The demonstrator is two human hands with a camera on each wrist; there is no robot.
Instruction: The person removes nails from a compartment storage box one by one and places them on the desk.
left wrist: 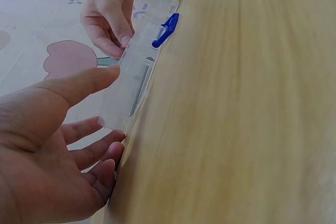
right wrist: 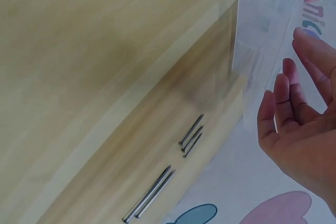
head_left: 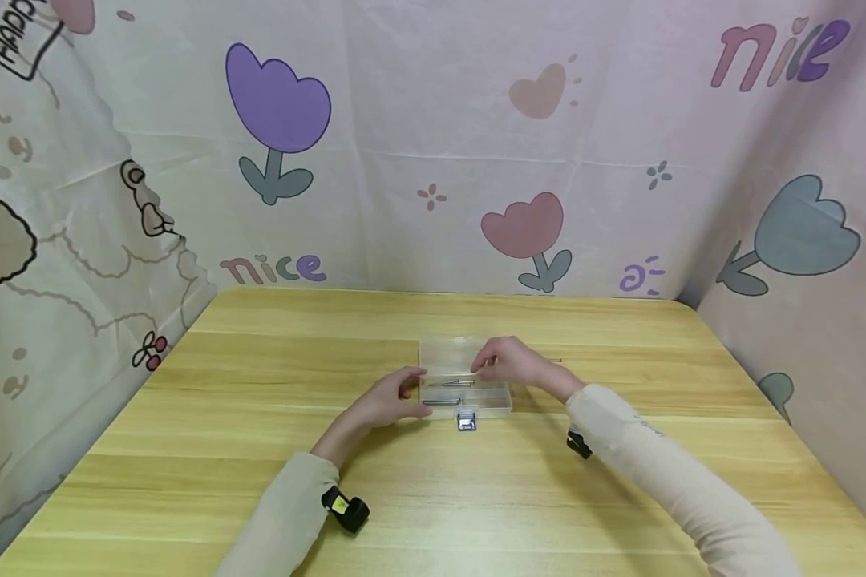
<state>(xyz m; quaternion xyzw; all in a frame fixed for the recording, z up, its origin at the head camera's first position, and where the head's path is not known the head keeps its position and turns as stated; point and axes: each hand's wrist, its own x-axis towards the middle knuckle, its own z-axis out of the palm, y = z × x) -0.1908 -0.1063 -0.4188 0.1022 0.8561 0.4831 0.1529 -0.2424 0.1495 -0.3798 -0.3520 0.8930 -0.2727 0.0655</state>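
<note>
A clear plastic box (head_left: 469,394) lies open at the middle of the wooden table (head_left: 260,449), with a blue latch (head_left: 466,421) on its near side. Thin metal nails (head_left: 449,384) lie inside it. My left hand (head_left: 414,397) holds the box's left end; in the left wrist view its thumb (left wrist: 89,80) lies on the box (left wrist: 137,72) and its fingers (left wrist: 100,156) curl at the lower corner. My right hand (head_left: 485,370) hovers over the box's right part, fingers relaxed beside the lid (right wrist: 262,30), holding nothing that I can see.
More loose nails (right wrist: 190,136) lie on the table right of the box, with a longer pair (right wrist: 149,195) farther along. Printed cloth walls (head_left: 433,160) close in the table at the back and both sides.
</note>
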